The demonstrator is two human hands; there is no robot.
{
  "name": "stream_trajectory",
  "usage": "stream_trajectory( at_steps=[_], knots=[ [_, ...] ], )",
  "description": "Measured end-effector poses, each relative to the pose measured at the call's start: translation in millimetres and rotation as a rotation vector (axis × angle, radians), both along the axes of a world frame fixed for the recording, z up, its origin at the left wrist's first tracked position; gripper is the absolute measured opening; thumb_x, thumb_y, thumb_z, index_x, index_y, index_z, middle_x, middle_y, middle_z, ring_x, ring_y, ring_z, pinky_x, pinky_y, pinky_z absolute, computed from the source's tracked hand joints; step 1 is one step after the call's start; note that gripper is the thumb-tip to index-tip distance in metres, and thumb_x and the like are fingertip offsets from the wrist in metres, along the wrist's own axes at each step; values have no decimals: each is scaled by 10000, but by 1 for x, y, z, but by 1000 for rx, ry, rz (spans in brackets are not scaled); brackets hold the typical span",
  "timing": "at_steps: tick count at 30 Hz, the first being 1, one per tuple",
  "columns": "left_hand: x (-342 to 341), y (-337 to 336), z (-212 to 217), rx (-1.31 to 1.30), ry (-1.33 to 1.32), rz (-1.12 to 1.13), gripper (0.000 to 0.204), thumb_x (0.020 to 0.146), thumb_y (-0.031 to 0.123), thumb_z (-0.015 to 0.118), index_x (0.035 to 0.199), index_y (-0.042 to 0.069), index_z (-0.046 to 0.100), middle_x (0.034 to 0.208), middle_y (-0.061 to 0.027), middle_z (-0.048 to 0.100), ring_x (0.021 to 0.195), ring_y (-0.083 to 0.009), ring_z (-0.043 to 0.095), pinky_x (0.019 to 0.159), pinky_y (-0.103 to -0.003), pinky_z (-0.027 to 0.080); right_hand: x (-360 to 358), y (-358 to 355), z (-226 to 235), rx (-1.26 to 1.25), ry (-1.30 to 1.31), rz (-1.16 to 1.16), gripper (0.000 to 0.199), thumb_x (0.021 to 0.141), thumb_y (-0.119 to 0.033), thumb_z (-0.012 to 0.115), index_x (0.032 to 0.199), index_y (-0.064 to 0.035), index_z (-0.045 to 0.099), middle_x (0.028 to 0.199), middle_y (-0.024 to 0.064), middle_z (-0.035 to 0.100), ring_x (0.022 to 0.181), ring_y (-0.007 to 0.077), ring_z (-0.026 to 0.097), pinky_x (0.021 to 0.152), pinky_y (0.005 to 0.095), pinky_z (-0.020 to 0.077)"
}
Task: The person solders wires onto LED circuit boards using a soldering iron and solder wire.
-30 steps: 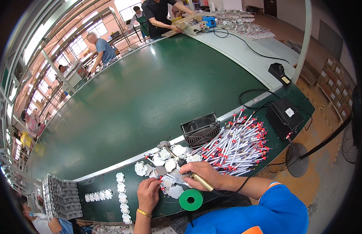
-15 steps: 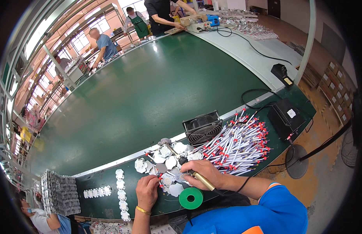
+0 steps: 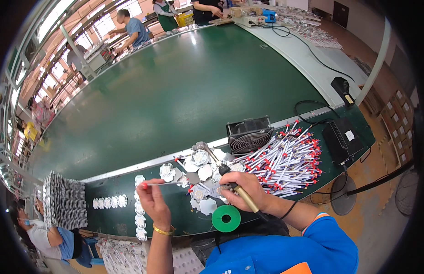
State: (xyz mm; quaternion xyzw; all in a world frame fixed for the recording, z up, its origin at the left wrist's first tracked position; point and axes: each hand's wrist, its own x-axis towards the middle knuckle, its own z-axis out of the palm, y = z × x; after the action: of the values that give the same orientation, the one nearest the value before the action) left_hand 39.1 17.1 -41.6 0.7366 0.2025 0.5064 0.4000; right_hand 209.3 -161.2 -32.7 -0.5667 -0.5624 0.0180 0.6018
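Observation:
My right hand (image 3: 243, 188) grips a soldering iron (image 3: 239, 191) with a yellow handle, its tip pointing up-left over a cluster of white scalloped round boards (image 3: 199, 172) on the green bench. My left hand (image 3: 153, 202), with a gold bracelet on the wrist, pinches a thin red-and-white wire (image 3: 162, 183) held level, its free end reaching toward the boards. A green solder spool (image 3: 226, 218) lies just below my right hand.
A pile of red-tipped white wires (image 3: 285, 160) lies to the right, beside a small black fan (image 3: 248, 134) and a black box (image 3: 342, 139). White boards sit in rows (image 3: 109, 202) at the left near a stacked tray (image 3: 63, 201). Other people work along the long green conveyor (image 3: 175, 91).
My left hand has lifted and moved left, now holding a wire level in front of the boards. The right hand with the iron has stayed over the cluster.

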Motion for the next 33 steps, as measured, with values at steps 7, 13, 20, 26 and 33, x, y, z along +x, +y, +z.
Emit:
stream_trajectory(
  at_steps=[7, 13, 20, 26, 33],
  knots=[
    [-13, -19, 16, -280, -35, -81, 365, 893, 41, 440, 1250, -16, 392, 820, -58, 543, 767, -116, 519, 766, -266, 422, -2, 3, 0, -18, -11, 32, 330, 708, 1, 675, 1003, -32, 530, 822, 142, 622, 690, 298, 635, 595, 335, 502],
    [-18, -36, 11, -376, 63, -106, 192, 928, 73, 472, 1114, 24, 489, 796, -30, 524, 681, -91, 514, 627, -201, 422, -5, 5, 0, -57, -32, -17, 289, 746, -53, 667, 988, -71, 511, 778, 115, 606, 689, 288, 632, 576, 353, 495],
    [-26, -45, 11, -413, 210, -115, 186, 935, 99, 511, 1095, 22, 565, 845, -32, 582, 656, -48, 455, 587, -168, 376, -7, 6, 6, -42, 12, 67, 303, 743, 10, 645, 1006, -36, 500, 828, 125, 608, 682, 277, 627, 572, 340, 491],
    [-22, -56, 12, -538, 201, -175, 202, 921, 92, 531, 1093, -6, 573, 849, -42, 608, 668, -45, 476, 598, -171, 393, -7, 10, 6, -20, 23, 46, 295, 737, 7, 666, 987, -43, 517, 839, 113, 617, 691, 260, 633, 597, 330, 504],
    [-21, -61, 15, -569, 216, -220, 205, 914, 108, 542, 1085, 3, 585, 839, -33, 619, 653, -42, 475, 580, -167, 384, -11, 21, 5, -47, -31, 17, 318, 713, 3, 696, 986, -39, 538, 848, 110, 626, 715, 238, 648, 614, 309, 510]
  ],
)
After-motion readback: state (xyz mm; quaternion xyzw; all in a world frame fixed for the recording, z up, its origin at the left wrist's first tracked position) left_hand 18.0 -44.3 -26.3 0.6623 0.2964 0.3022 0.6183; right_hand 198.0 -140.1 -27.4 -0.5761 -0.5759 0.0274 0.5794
